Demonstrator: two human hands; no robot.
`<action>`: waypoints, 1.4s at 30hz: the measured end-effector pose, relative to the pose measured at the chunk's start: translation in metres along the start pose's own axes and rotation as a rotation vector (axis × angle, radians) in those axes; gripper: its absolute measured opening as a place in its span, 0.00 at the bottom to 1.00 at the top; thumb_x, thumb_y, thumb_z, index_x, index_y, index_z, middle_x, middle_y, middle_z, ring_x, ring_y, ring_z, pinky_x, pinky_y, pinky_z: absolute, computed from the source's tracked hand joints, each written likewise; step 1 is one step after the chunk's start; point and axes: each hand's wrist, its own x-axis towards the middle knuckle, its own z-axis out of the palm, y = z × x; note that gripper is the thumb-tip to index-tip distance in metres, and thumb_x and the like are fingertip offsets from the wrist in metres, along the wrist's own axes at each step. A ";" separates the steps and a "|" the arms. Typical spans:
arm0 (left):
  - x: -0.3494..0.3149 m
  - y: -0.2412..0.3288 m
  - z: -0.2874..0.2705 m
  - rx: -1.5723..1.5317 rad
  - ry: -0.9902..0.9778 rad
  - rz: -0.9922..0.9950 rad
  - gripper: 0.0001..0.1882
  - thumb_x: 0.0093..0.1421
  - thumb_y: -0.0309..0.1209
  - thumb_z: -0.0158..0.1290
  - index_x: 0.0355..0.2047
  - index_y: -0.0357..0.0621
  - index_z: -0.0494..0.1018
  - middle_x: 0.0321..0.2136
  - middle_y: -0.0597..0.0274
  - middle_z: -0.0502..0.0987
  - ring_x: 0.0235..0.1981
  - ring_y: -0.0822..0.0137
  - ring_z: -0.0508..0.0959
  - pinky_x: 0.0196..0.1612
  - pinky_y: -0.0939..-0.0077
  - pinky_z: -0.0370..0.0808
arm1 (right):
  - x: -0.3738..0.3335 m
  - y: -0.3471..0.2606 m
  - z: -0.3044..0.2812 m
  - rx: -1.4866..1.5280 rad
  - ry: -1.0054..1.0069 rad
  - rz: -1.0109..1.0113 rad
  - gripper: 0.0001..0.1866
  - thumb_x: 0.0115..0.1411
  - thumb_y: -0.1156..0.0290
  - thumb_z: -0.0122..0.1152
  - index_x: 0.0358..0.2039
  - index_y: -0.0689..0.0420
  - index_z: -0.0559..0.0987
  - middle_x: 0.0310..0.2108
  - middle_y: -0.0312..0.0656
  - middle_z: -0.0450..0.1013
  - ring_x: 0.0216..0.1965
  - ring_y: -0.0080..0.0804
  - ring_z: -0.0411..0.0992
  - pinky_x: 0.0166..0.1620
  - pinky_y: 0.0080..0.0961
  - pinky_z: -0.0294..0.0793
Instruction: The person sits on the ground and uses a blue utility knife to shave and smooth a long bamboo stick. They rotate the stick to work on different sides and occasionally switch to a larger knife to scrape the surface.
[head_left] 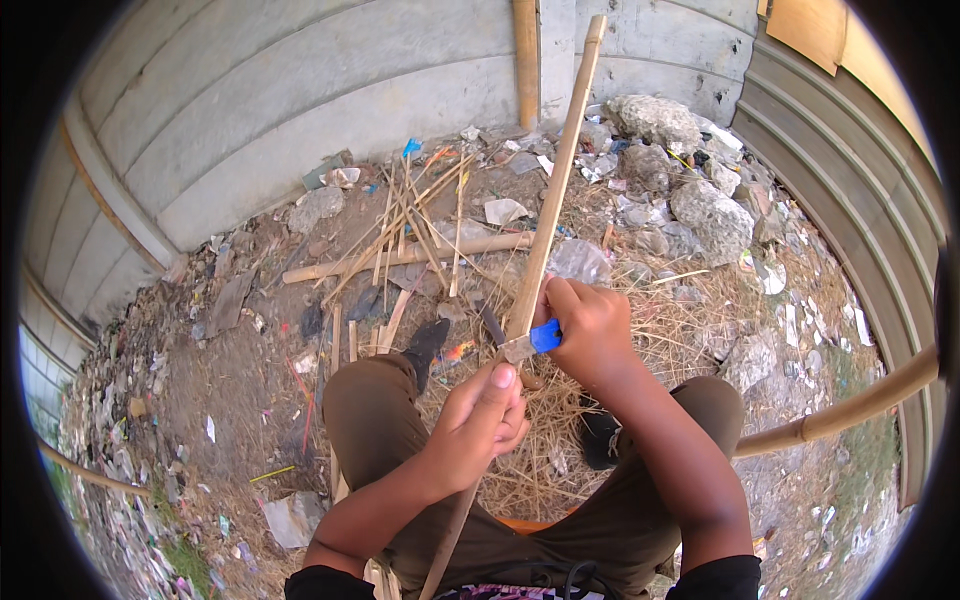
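A long split bamboo strip (pixel 560 180) slants from between my legs up toward the wall. My left hand (pixel 470 425) is closed round its lower part, thumb on top. Just above that thumb, my right hand (pixel 592 325) grips a blue-handled blade (pixel 519 349). The wide, dull metal blade lies across the strip and touches it; part of the blue handle is hidden by my fingers. Beyond my hands, several thin bamboo sticks (pixel 410 215) lie in a loose heap over a thicker bamboo pole (pixel 350 268).
Dry straw-like shavings (pixel 535 470) cover the ground between my shoes. Rubble rocks (pixel 710 218) and scattered litter lie at the right. A grey panel wall (pixel 350 110) closes off the far side, a corrugated sheet (pixel 840 170) the right. Another bamboo pole (pixel 840 405) juts in at right.
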 end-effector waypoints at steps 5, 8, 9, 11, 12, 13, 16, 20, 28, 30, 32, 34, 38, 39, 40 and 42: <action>-0.001 0.002 -0.002 -0.025 0.027 0.022 0.22 0.75 0.51 0.33 0.32 0.47 0.59 0.14 0.72 0.54 0.13 0.80 0.53 0.19 0.84 0.53 | 0.009 -0.003 -0.001 -0.007 -0.020 0.038 0.07 0.48 0.76 0.62 0.20 0.54 0.72 0.17 0.38 0.72 0.18 0.39 0.74 0.21 0.33 0.70; -0.001 0.005 -0.001 -0.024 0.049 0.009 0.22 0.75 0.52 0.33 0.32 0.48 0.59 0.14 0.72 0.55 0.13 0.80 0.53 0.19 0.83 0.53 | 0.010 -0.003 0.003 -0.031 -0.008 0.063 0.07 0.47 0.75 0.63 0.19 0.52 0.73 0.18 0.38 0.73 0.18 0.38 0.74 0.22 0.33 0.70; -0.001 0.004 -0.001 -0.010 0.051 0.014 0.22 0.75 0.52 0.33 0.32 0.48 0.59 0.14 0.72 0.55 0.13 0.80 0.53 0.19 0.83 0.53 | 0.009 -0.002 0.004 -0.025 -0.002 0.078 0.07 0.48 0.75 0.64 0.20 0.52 0.73 0.18 0.38 0.73 0.19 0.38 0.75 0.22 0.33 0.71; -0.001 0.001 -0.001 0.020 0.059 0.021 0.22 0.75 0.51 0.33 0.32 0.48 0.59 0.14 0.72 0.55 0.13 0.79 0.53 0.20 0.82 0.54 | 0.011 0.000 0.003 -0.026 0.011 0.137 0.07 0.50 0.73 0.64 0.20 0.53 0.73 0.18 0.39 0.74 0.18 0.40 0.75 0.22 0.34 0.71; -0.002 0.000 0.000 0.018 0.056 0.013 0.22 0.75 0.51 0.33 0.32 0.48 0.59 0.14 0.72 0.55 0.13 0.79 0.54 0.19 0.82 0.53 | 0.014 0.003 0.002 -0.033 0.019 0.182 0.08 0.51 0.72 0.64 0.20 0.53 0.73 0.18 0.40 0.74 0.18 0.40 0.74 0.22 0.35 0.71; -0.004 0.000 0.002 0.015 0.054 0.005 0.22 0.75 0.51 0.33 0.32 0.48 0.59 0.14 0.72 0.55 0.14 0.79 0.54 0.19 0.82 0.53 | 0.018 0.007 0.001 -0.040 0.026 0.227 0.08 0.52 0.71 0.65 0.20 0.53 0.74 0.18 0.41 0.74 0.17 0.41 0.74 0.22 0.36 0.71; -0.003 -0.002 0.003 0.017 0.040 0.001 0.21 0.75 0.50 0.33 0.32 0.48 0.59 0.14 0.72 0.55 0.14 0.79 0.54 0.19 0.83 0.54 | 0.030 0.022 0.000 -0.139 0.106 0.230 0.10 0.55 0.67 0.65 0.20 0.54 0.75 0.17 0.43 0.74 0.17 0.45 0.73 0.23 0.39 0.71; -0.001 -0.003 0.004 0.060 0.045 0.021 0.21 0.75 0.50 0.33 0.32 0.47 0.58 0.15 0.72 0.56 0.14 0.80 0.53 0.19 0.83 0.54 | 0.029 0.031 0.004 -0.178 0.069 0.277 0.10 0.55 0.65 0.65 0.22 0.54 0.77 0.16 0.46 0.73 0.19 0.47 0.74 0.24 0.40 0.72; -0.004 -0.007 0.014 0.091 0.007 -0.035 0.21 0.76 0.49 0.33 0.31 0.46 0.58 0.15 0.71 0.56 0.14 0.80 0.53 0.19 0.83 0.54 | 0.043 0.050 -0.015 -0.236 0.008 0.531 0.07 0.50 0.63 0.67 0.25 0.53 0.83 0.20 0.46 0.77 0.24 0.47 0.78 0.30 0.41 0.77; -0.004 -0.007 0.017 0.109 0.001 -0.055 0.21 0.76 0.48 0.33 0.31 0.46 0.58 0.15 0.70 0.56 0.14 0.79 0.53 0.19 0.83 0.54 | 0.046 0.058 -0.020 -0.283 0.003 0.576 0.08 0.51 0.63 0.66 0.25 0.54 0.83 0.21 0.47 0.77 0.25 0.49 0.78 0.31 0.42 0.77; -0.006 -0.005 0.023 0.128 0.000 -0.069 0.21 0.76 0.48 0.33 0.31 0.46 0.58 0.15 0.70 0.56 0.15 0.79 0.54 0.19 0.83 0.54 | 0.048 0.067 -0.025 -0.300 0.005 0.621 0.09 0.51 0.63 0.65 0.25 0.55 0.83 0.21 0.48 0.78 0.26 0.50 0.78 0.32 0.43 0.77; -0.006 -0.007 0.026 0.143 -0.021 -0.071 0.21 0.76 0.47 0.33 0.31 0.46 0.57 0.15 0.70 0.56 0.15 0.79 0.54 0.19 0.83 0.54 | 0.049 0.075 -0.028 -0.284 0.014 0.664 0.10 0.52 0.63 0.64 0.26 0.57 0.83 0.22 0.49 0.78 0.27 0.52 0.78 0.33 0.45 0.77; -0.008 -0.014 0.033 0.173 -0.068 -0.091 0.20 0.76 0.46 0.32 0.31 0.46 0.57 0.15 0.70 0.56 0.15 0.79 0.55 0.18 0.82 0.54 | 0.054 0.097 -0.043 -0.239 0.017 0.852 0.10 0.52 0.66 0.63 0.27 0.60 0.84 0.25 0.54 0.78 0.30 0.55 0.79 0.36 0.45 0.78; -0.010 -0.015 0.034 0.174 -0.072 -0.102 0.20 0.76 0.46 0.32 0.31 0.46 0.57 0.15 0.70 0.56 0.15 0.79 0.55 0.18 0.82 0.54 | 0.054 0.101 -0.046 -0.251 0.012 0.873 0.09 0.52 0.67 0.63 0.27 0.60 0.84 0.26 0.54 0.79 0.31 0.55 0.79 0.37 0.45 0.78; -0.012 -0.017 0.035 0.174 -0.075 -0.114 0.20 0.76 0.46 0.32 0.31 0.46 0.57 0.15 0.70 0.56 0.15 0.79 0.55 0.18 0.82 0.54 | 0.054 0.107 -0.048 -0.263 0.007 0.894 0.09 0.52 0.67 0.63 0.28 0.60 0.84 0.26 0.54 0.79 0.31 0.54 0.80 0.37 0.45 0.79; -0.013 -0.019 0.036 0.173 -0.089 -0.136 0.20 0.76 0.46 0.31 0.32 0.46 0.57 0.16 0.70 0.56 0.15 0.79 0.54 0.18 0.82 0.55 | 0.053 0.110 -0.055 -0.289 -0.008 0.922 0.09 0.52 0.68 0.63 0.28 0.60 0.84 0.27 0.53 0.79 0.32 0.53 0.80 0.38 0.44 0.79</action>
